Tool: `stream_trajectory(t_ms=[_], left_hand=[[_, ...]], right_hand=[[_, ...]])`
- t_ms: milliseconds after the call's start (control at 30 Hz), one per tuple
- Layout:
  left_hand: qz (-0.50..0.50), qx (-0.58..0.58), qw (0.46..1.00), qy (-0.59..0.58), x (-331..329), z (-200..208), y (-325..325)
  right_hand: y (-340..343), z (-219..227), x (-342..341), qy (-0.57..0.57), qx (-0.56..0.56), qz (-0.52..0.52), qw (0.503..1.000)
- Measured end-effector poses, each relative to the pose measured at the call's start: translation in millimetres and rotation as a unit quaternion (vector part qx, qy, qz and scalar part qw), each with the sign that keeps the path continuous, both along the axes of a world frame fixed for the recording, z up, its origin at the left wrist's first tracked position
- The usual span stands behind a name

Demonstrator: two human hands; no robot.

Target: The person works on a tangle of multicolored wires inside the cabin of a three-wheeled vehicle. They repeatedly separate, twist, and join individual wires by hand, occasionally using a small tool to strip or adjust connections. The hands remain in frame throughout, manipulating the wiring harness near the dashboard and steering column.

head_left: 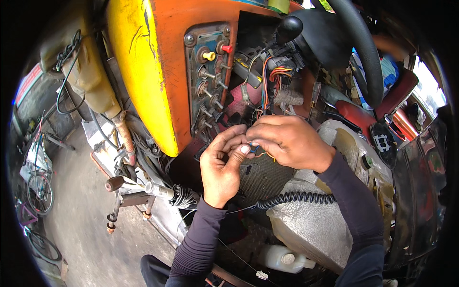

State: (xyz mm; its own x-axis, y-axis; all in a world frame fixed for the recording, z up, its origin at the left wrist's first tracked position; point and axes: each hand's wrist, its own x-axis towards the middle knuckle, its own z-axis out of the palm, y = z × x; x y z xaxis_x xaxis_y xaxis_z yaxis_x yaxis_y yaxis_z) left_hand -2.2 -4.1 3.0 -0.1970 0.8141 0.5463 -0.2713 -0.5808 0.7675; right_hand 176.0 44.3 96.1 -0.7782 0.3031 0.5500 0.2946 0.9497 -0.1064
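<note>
Below the open dashboard, my left hand [222, 165] and my right hand [290, 143] meet with their fingertips pinched together. Between them is a thin blue wire [253, 147]; its exact ends are covered by the fingers. Beneath my right fingers pokes out a short orange-yellow wire [270, 156]. A bundle of coloured wires [266, 91] hangs from the dashboard opening just above my hands. Orange wires [279, 72] loop out at a connector higher up. To the left is a metal switch panel [209, 76] with toggles, one capped yellow and one red.
A black steering wheel [370, 52] and a round-knobbed lever [289, 29] are at the upper right. A silver padded cover [311, 215] lies under my right forearm, crossed by a coiled black cable [296, 198]. A work lamp [160, 190] sits left, a whitish jug [287, 258] below.
</note>
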Motion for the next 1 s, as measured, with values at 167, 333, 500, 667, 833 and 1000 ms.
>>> stream_trajectory(t_ms=[167, 333, 500, 667, 833, 1000], left_hand=[[-0.013, -0.067, 0.994, 0.082, -8, 4, -1], [-0.038, -0.065, 0.992, 0.102, -17, 6, -2], [-0.02, -0.064, 0.991, 0.113, -15, 3, 4], [0.037, -0.069, 0.989, 0.127, -4, -2, 8], [0.042, -0.058, 0.99, 0.122, -1, -3, 8], [0.053, -0.041, 0.989, 0.13, -1, -2, 10]], right_hand=[[2, -6, -2, 0.03, -0.021, -0.004, 0.999], [4, -13, -5, 0.099, -0.053, -0.004, 0.994], [2, -13, -6, 0.108, -0.072, -0.027, 0.991], [-2, -11, -6, 0.105, -0.101, -0.045, 0.988], [1, -7, -3, 0.116, -0.094, -0.031, 0.988], [6, -5, 2, 0.06, -0.009, -0.001, 0.998]])
